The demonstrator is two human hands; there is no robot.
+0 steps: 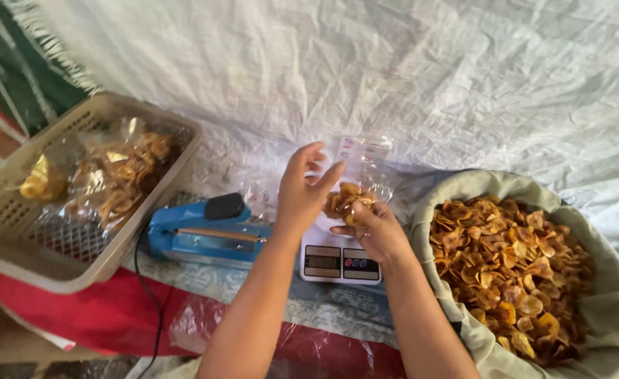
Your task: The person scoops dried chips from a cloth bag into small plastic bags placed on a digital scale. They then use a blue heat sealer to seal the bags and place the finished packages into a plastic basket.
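Centrally, left hand (302,189) and right hand (376,228) clamped on chip bag (351,193), above scale (337,261), sealer (200,231) close left.

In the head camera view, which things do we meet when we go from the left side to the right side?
Beige basket holding packed chip bags → blue heat sealer → left hand → clear bag of chips over the white scale → right hand → cloth sack full of loose chips.

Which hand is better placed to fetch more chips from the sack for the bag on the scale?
Probably the right hand: it is beside the open sack of chips. The left hand steadies the clear bag over the scale.
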